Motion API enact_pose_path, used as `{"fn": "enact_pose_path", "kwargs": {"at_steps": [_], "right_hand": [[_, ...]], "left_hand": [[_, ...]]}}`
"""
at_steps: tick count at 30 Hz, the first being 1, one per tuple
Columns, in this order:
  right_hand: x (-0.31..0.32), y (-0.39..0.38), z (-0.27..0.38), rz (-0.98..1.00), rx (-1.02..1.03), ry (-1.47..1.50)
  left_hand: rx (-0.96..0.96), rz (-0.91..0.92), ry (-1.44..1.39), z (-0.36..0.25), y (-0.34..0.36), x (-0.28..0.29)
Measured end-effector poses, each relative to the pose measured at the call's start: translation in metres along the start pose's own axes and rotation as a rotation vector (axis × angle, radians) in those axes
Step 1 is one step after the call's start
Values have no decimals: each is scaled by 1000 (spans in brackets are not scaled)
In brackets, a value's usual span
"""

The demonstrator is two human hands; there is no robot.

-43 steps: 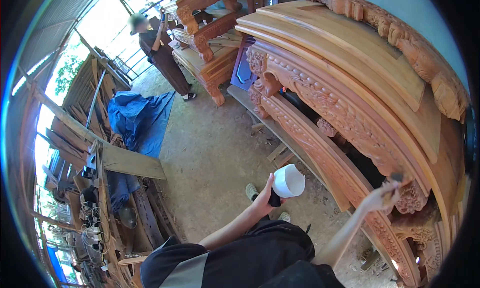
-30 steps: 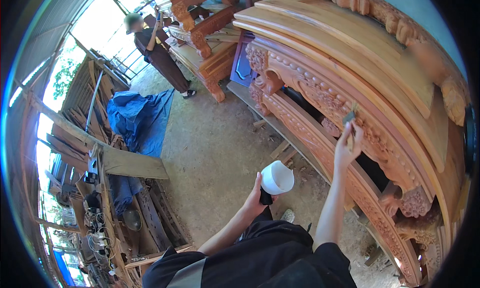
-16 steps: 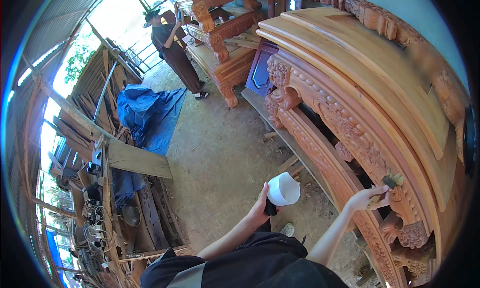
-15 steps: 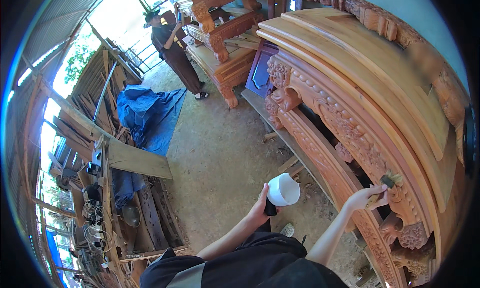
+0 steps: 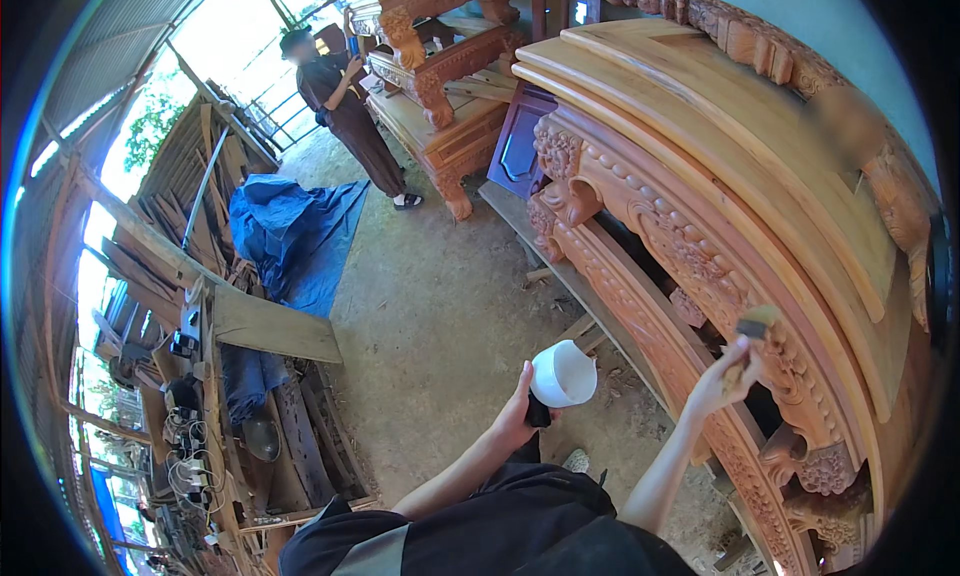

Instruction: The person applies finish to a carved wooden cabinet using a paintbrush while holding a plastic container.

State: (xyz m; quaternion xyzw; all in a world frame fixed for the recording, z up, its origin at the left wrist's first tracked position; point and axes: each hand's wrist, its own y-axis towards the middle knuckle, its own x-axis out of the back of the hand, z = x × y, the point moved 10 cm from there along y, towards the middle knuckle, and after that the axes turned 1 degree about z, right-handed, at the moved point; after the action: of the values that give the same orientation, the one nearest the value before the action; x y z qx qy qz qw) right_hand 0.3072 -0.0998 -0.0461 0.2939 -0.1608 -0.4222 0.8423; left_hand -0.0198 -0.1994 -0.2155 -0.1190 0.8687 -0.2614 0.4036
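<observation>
White, one cup (image 5: pixel 553 374) sits clasped in the left hand (image 5: pixel 516 418), while the right hand (image 5: pixel 718 384) grips one brush (image 5: pixel 752 329).

From close beside the carved table (image 5: pixel 692 244), front edge at right, my head-worn fisheye faces down and forward.

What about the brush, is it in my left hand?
No, the brush is in your right hand, while your left hand holds the white container.
</observation>
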Motion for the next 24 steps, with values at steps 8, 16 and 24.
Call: {"fn": "enact_pose_path", "kwargs": {"at_steps": [8,16,24], "right_hand": [[4,-10,-7,3,41,13],[5,-11,-3,34,55,-59],[0,-19,0,25,98,-67]], "left_hand": [[29,41,2,16,-4,10],[35,40,-46,23,-6,20],[51,41,-59,3,15,20]]}}
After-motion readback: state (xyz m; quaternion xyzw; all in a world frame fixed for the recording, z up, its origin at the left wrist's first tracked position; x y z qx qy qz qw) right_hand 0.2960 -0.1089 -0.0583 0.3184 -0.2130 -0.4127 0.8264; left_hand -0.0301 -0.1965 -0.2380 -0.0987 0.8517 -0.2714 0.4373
